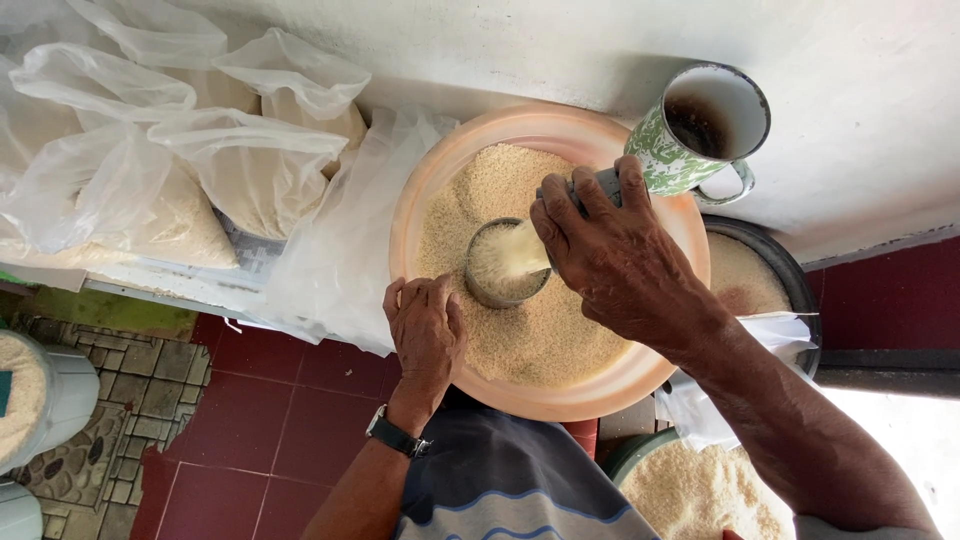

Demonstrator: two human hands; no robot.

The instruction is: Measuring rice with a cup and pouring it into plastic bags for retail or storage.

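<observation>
Head cam, looking straight down. My right hand is closed round a small metal scoop, fingers wrapped over it, only a grey bit of it shows past my knuckles. Scoop tipped twd a round metal tin; a stream of rice runs from under my hand into the tin's mouth. Tin sits upright, sunk partway in the rice heap, rim bare metal, dull grey, inside abt full of pale grains.

My left hand rests on the near rim of the basin, fingers curled over the edge, touching rim & rice, holding nothing loose. Black wristwatch on that wrist.

Basin: wide, round, pale orange plastic, holds a broad mound of white-tan rice, heap higher twd left & near side. Tin is left of centre, just beside my left fingertips, not touching them as far as I can tell.

Around: enamel mug w/ green leaf pattern, white rim, dark inside, stands on the white ledge just past the basin's far right rim. Clear plastic bags of rice piled to the left, one empty bag draped against the basin. Dark-rimmed container w/ more rice behind my right forearm. Another rice tub lower right. White bucket of rice far left on the floor. Red floor tiles below.
</observation>
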